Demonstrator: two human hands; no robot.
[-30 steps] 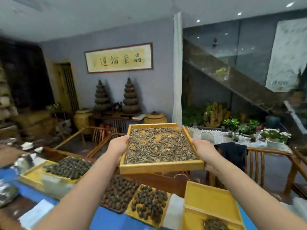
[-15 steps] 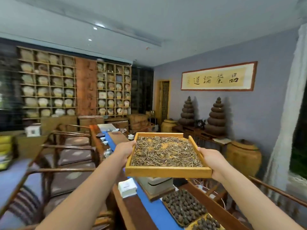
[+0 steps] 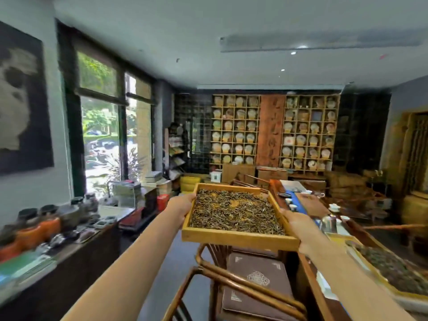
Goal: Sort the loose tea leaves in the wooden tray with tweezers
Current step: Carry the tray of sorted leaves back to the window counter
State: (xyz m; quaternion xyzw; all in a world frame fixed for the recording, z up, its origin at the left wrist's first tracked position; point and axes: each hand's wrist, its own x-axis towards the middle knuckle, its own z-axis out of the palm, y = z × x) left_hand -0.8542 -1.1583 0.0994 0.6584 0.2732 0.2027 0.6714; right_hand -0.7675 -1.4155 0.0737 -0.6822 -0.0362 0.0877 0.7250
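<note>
Both hands grip the wooden tray from opposite sides: the left hand is curled round its left rim with the thumb lying on top of the edge, and the right hand is curled round its right rim in the same way, thumb on the rim and fingers hidden beneath. Each grip is closed on the wood, and both forearms reach straight out from the bottom corners of the view.

The tray is held in the air between the two hands, roughly level. A layer of loose tea leaves, thin and dark with paler strands, covers most of its floor, with a few bare yellow patches showing near the far side.

Directly below the tray stands a wooden chair with a brown cushion. To the right of the tray runs a long desk with a blue runner, small white cups and a steel vessel; nearer, on the same side, lies another yellow tray of dark leaves. To the left of the tray a dark counter carries jars and stacked books under a tall window. Beyond the tray, the far wall holds cubby shelves filled with round wrapped cakes.
</note>
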